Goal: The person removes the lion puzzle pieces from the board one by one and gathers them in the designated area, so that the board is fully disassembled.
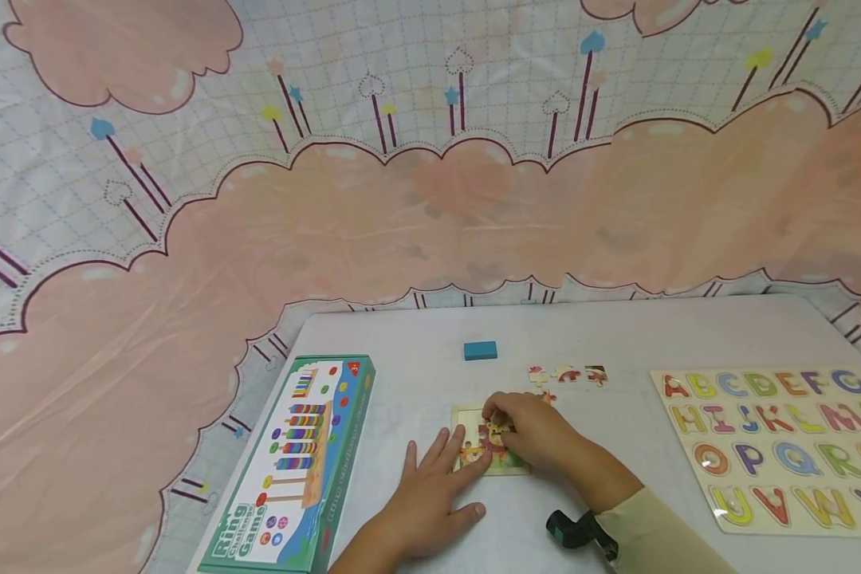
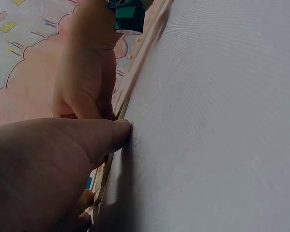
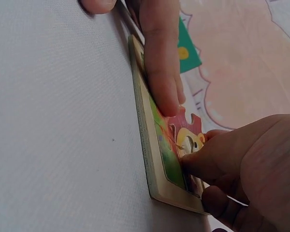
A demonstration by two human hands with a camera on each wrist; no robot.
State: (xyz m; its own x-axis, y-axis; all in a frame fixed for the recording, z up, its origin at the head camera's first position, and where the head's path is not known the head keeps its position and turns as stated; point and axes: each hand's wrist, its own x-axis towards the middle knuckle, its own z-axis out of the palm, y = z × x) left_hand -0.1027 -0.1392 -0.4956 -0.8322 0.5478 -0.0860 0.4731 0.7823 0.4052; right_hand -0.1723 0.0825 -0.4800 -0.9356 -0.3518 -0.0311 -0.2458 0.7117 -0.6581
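A small wooden jigsaw board (image 1: 465, 416) with several animal-picture pieces in its frame lies on the table. My left hand (image 1: 434, 498) is spread flat at its left and near side, with the fingertips resting on the board. My right hand (image 1: 538, 430) comes in from the right, its thumb and index finger pinching a puzzle piece (image 3: 185, 140) with a yellow animal face, at the board. Part of that piece is hidden by the fingers. In the left wrist view, the left thumb (image 2: 108, 134) touches the board's edge.
Several loose puzzle pieces (image 1: 567, 373) lie beyond the board, one partly behind the right hand. A blue block (image 1: 480, 351) sits farther back. A ring game box (image 1: 308, 462) lies at the left, an alphabet board (image 1: 760, 446) at the right.
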